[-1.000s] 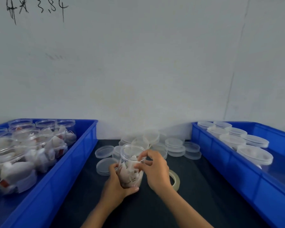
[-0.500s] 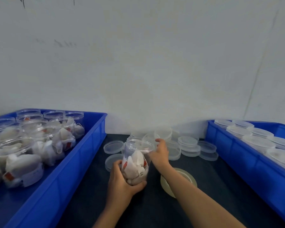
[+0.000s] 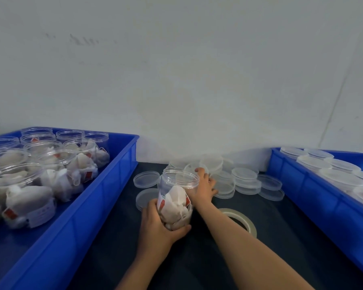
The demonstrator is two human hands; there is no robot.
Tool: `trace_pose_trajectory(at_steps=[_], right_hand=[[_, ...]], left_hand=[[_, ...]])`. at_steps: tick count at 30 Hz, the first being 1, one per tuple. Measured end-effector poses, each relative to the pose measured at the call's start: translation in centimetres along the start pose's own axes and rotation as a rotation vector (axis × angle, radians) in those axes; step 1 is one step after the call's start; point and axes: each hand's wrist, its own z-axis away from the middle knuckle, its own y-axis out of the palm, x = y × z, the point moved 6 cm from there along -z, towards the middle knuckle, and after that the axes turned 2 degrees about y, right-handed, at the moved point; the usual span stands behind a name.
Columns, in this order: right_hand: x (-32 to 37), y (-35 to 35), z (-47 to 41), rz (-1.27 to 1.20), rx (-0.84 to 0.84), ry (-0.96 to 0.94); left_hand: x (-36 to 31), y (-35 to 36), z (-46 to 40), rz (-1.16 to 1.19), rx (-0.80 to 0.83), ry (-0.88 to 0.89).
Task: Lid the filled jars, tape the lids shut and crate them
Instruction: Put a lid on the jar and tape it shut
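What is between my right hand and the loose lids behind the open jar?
Nothing visible. The right hand already reaches the pile of lids beside the jar, which the left hand grips.

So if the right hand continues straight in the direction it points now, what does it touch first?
Most likely the pile of loose clear lids behind the open jar. The right hand reaches toward the wall, fingertips already at the pile; whether they touch a lid is unclear.
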Motion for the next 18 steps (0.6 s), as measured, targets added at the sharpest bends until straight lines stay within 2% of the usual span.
trace_pose_trajectory(at_steps=[10,15,18], right_hand=[[0.2,-7.9,3.6,-0.252,0.141,-0.264],[-4.4,-8.9,8.9,-0.463,0.252,-0.137],[-6.6,-8.5,11.3,-0.547,0.275,-0.083]], left_hand=[[-0.2,0.1,0.0,0.263,0.100,-0.054],[-1.2,-0.5,0.4,0.489,0.187,-0.102],[-1.2,-0.2,0.8,0.546,0.267,-0.142]])
